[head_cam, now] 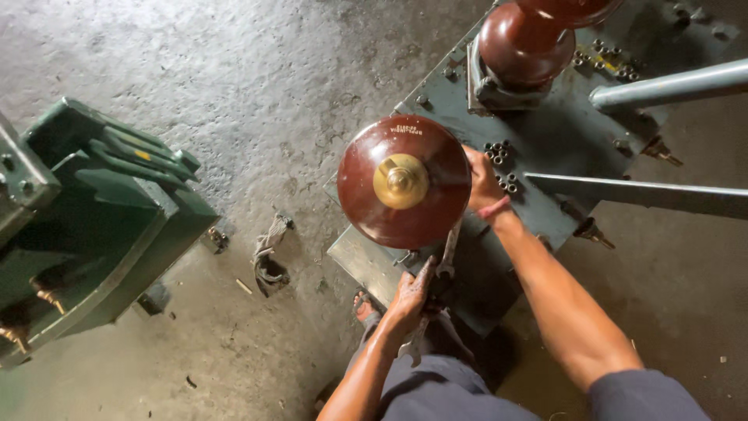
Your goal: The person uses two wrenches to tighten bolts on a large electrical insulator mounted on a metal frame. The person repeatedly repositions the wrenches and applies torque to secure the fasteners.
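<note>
The left hand grips a spanner under the big brown insulator, which stands on the grey lid. The right hand holds the insulator's edge. Loose nuts lie nearby, so some fastening looks undone.

Left hand on a wrench, right hand behind brown insulator.

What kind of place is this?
Probably a repair workshop for electrical transformers: brown ceramic insulators bolted to a grey steel cover plate, a green metal tank on stained concrete, and wrenches in use.
</note>
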The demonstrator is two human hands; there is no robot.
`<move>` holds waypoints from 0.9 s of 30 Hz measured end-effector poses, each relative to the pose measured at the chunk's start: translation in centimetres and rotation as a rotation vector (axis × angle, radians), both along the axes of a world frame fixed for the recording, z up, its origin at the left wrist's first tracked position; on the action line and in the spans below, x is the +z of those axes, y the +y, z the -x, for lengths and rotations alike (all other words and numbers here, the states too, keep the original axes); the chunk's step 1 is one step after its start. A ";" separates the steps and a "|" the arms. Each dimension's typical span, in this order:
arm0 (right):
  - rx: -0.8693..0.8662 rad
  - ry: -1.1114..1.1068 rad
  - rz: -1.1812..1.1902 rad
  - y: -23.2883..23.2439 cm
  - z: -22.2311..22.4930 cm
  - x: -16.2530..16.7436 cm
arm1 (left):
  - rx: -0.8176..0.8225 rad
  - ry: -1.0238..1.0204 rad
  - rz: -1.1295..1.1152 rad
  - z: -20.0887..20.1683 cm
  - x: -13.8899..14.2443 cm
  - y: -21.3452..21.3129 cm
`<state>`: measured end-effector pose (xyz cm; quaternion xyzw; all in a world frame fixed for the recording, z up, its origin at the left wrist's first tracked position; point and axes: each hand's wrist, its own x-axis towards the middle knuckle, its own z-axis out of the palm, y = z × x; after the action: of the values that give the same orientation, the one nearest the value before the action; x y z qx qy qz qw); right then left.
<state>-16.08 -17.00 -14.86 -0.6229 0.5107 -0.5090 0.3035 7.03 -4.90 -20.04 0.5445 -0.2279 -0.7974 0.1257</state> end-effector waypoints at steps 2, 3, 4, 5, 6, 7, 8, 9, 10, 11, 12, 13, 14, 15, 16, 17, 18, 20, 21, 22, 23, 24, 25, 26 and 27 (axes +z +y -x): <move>0.003 0.070 -0.032 -1.3 -0.9 0.2 | -0.041 0.031 0.081 -0.5 -0.9 0.4; 0.004 0.111 -0.048 -1.4 -0.6 0.4 | -0.068 0.083 0.167 -1.0 -1.3 0.5; 0.017 0.399 -0.096 -1.2 -0.5 0.5 | -0.104 0.135 0.258 -1.4 -1.6 0.4; -0.006 0.704 -0.134 -0.9 0.5 1.0 | -0.087 0.100 0.290 -1.6 -1.8 0.1; 0.072 0.736 -0.189 -0.5 1.6 1.8 | -0.093 0.084 0.332 -1.4 -1.9 -0.4; 0.140 0.758 -0.265 0.4 2.4 2.9 | -0.072 0.104 0.182 -1.3 -1.9 -0.9; 0.179 0.668 -0.420 1.6 3.5 4.3 | -0.059 0.112 0.017 -0.9 -1.9 -1.3; 0.225 0.563 -0.557 2.7 4.4 6.0 | -0.065 0.120 0.007 0.0 -1.8 -1.7; 0.154 0.546 -0.506 3.9 5.3 7.9 | -0.054 0.110 -0.004 0.2 -1.6 -1.9; 0.108 0.516 -0.464 5.2 5.5 9.7 | -0.026 0.082 -0.031 0.3 -1.5 -1.7; 0.085 0.480 -0.420 6.4 5.1 11.4 | -0.012 0.061 0.002 0.5 -1.4 -1.5; -0.029 0.335 -0.375 8.2 4.6 12.7 | 0.019 0.032 0.031 0.5 -1.4 -1.3; -0.125 0.186 -0.345 10.7 4.0 14.0 | 0.051 0.113 0.036 0.4 -1.4 -0.9; -0.013 0.665 0.235 12.8 4.0 15.3 | 0.097 0.186 0.041 0.1 -1.5 -0.6; -0.406 0.059 -0.374 15.9 1.8 15.2 | 0.215 0.171 -0.137 -0.1 -1.6 -0.3; -0.384 0.150 -0.176 18.0 0.6 14.9 | 0.187 0.168 -0.014 -0.7 -1.7 0.1; -0.507 -0.202 -0.314 21.2 -1.4 14.1 | 0.125 0.228 0.061 -0.9 -1.7 -0.1; -0.679 -0.309 -0.178 25.2 -5.1 11.1 | 0.049 0.302 0.147 -1.4 -1.5 -0.3; -0.841 -0.393 -0.238 27.0 -6.8 9.3 | 0.034 0.316 0.150 -1.3 -1.2 -0.5; -1.002 -0.483 -0.306 28.5 -8.5 7.4 | 0.020 0.322 0.151 -1.5 -0.9 -0.6; -0.993 -0.504 -0.241 29.5 -9.3 5.8 | 0.036 0.363 0.155 -1.4 -0.5 -0.8; -0.994 -0.525 -0.171 29.9 -10.5 3.9 | 0.041 0.408 0.156 -1.3 -0.1 -0.9; -0.995 -0.544 -0.105 30.5 -11.2 2.4 | 0.048 0.451 0.153 -1.3 0.2 -0.7; -1.031 -0.550 -0.093 30.8 -11.7 1.1 | 0.039 0.424 0.137 -1.3 0.5 -0.8; -1.066 -0.557 -0.076 30.8 -12.0 0.1 | 0.030 0.398 0.124 -1.3 0.7 -0.8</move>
<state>-4.09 13.81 -14.81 -0.1131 0.6717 -0.7165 0.1510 8.33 -5.72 -19.38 0.3707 -0.2391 -0.8716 0.2137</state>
